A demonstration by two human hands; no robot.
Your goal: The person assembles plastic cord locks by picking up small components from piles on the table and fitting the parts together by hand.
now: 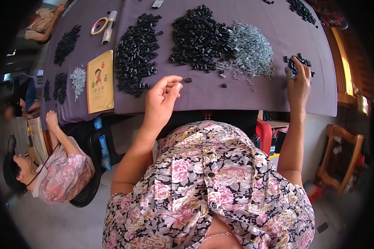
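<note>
My left hand [164,97] is over the near part of the table with thumb and fingers pinched together. Whatever it may hold is hidden. Just beyond its fingertips lies a single small black plastic piece [188,80]. On the right, my right hand [301,85] reaches onto a small group of black pieces [303,62], fingers stretched out and thumb apart. A grey cover [289,73] sits on the thumb. Between the hands are a large heap of black pieces [197,39] and, touching it, a heap of small clear or silvery parts [251,50].
Another black heap [137,54] lies left, beside a yellow booklet [100,83], a tape roll [99,25] and a clear roll [109,27]. Smaller piles [77,83] lie farther left. Another person [64,174] sits at the left table edge. A wooden chair [340,157] stands right.
</note>
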